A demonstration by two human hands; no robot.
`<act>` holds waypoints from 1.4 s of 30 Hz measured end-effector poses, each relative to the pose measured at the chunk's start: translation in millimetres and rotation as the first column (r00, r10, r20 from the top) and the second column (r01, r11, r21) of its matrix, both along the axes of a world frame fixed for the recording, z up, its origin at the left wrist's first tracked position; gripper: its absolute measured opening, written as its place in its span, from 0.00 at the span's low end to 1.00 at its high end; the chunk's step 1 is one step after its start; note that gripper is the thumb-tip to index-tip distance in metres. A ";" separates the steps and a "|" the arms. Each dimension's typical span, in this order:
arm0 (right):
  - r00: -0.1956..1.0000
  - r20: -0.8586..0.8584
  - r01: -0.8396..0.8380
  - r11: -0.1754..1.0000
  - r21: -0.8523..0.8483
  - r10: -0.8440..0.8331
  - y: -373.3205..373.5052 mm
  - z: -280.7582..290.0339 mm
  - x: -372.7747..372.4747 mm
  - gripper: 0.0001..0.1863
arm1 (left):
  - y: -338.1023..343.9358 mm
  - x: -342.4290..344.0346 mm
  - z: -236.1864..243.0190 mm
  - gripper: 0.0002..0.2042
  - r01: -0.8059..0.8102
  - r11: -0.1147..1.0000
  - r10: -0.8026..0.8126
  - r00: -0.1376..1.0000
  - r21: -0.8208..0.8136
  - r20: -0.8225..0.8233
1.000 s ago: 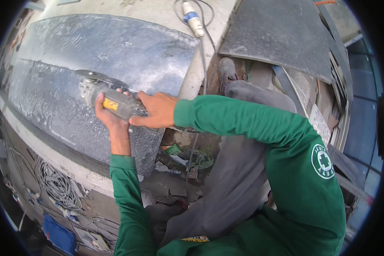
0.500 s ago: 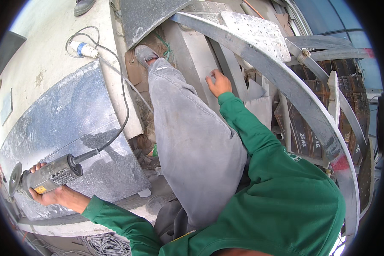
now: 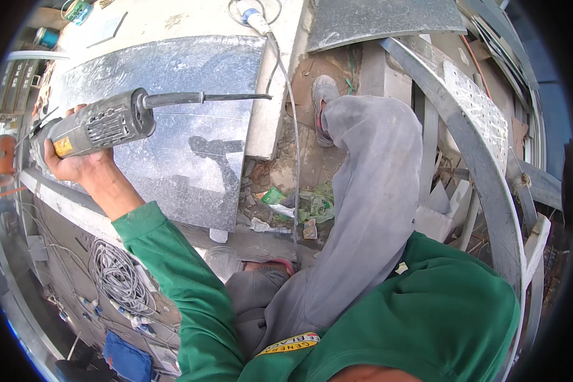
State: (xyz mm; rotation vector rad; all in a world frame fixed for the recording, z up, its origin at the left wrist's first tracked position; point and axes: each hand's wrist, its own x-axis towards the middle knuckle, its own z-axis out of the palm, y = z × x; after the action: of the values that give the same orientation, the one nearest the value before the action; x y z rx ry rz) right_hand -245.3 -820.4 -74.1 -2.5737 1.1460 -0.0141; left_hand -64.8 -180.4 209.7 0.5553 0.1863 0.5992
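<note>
Angle grinder (image 3: pixel 99 127), held above the slab (image 3: pixel 165 191)
Dusty grey cylindrical body, vent slots (image 3: pixel 111 127) toward the rear, yellow label (image 3: pixel 62 147) near the front; left hand (image 3: pixel 79 164) wrapped around the forward part; tool close to level in view, rear end pointing right with black cord (image 3: pixel 178 99) leaving it; disc end (image 3: pixel 36 134) at far left, details too small to judge

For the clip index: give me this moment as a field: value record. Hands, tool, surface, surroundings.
left hand: wrapped around the grinder
right hand: out of view
grinder: grey, cord leaving its rear end toward picture right
slab: grey, flat; grinder overlaps it in view, contact unclear
lower left: coiled cable, blue cloth item
top: white-and-blue connector
right: curved metal bar
</note>
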 end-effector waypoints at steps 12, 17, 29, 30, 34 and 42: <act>0.990 -0.125 0.073 0.997 0.007 -0.072 -36.6 -15.3 32.5 0.38 | -53.7 -62.1 41.9 0.27 -0.138 0.968 0.139 0.990 0.209 0.013; 0.988 -0.149 0.042 0.999 -0.021 -0.044 -59.5 -18.6 30.9 0.36 | -76.9 -66.3 32.3 0.27 -0.085 0.989 0.091 0.995 0.118 -0.042; 0.990 -0.141 -0.006 1.000 -0.017 0.003 -73.4 -28.6 48.7 0.31 | -89.4 -89.2 29.5 0.29 -0.165 0.960 0.177 0.983 0.227 -0.036; 0.987 -0.160 -0.009 1.000 -0.020 0.005 -79.0 -29.9 43.1 0.31 | -95.2 -94.4 27.5 0.29 -0.176 0.955 0.198 0.978 0.240 -0.071; 0.987 -0.160 -0.001 1.000 0.004 0.002 -82.2 -43.4 39.1 0.29 | -117.3 -96.1 37.4 0.28 -0.104 0.981 0.111 0.993 0.166 -0.035; 0.986 -0.165 0.018 0.999 0.035 -0.012 -72.7 -73.3 96.1 0.27 | -147.6 -90.2 68.7 0.28 -0.244 0.933 0.278 0.955 0.266 -0.098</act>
State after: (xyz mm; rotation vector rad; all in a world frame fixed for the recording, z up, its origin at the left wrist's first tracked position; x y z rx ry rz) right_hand -149.2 -893.1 -147.4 -2.5731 1.2111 0.2179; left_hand -154.9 -327.9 278.3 0.8255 0.3183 0.8535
